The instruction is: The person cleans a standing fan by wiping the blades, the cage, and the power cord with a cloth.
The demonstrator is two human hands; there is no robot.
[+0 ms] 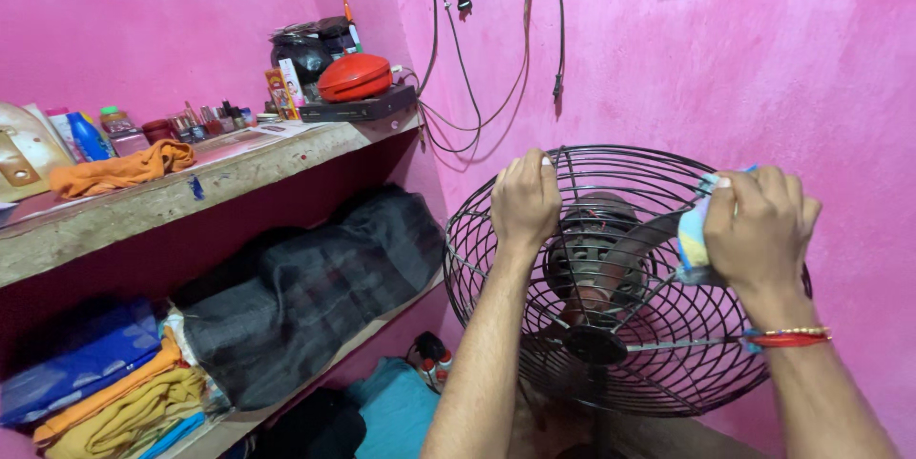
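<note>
A black wire fan guard (496, 325) with the fan's motor (587, 259) behind it stands in front of me, near the pink wall. My left hand (525, 199) grips the guard's upper rim on the left. On the right side, my right hand (759, 225) presses a blue, patterned cloth (693, 238) against the guard. A red and gold bangle (787, 335) sits on my right wrist.
A long wooden shelf (172, 199) at left carries an orange cloth (119, 169), bottles, a red case (354, 77) and a black box. Below lie a dark bag (315, 287) and folded clothes (105, 392). Cables (477, 68) hang on the wall above the fan.
</note>
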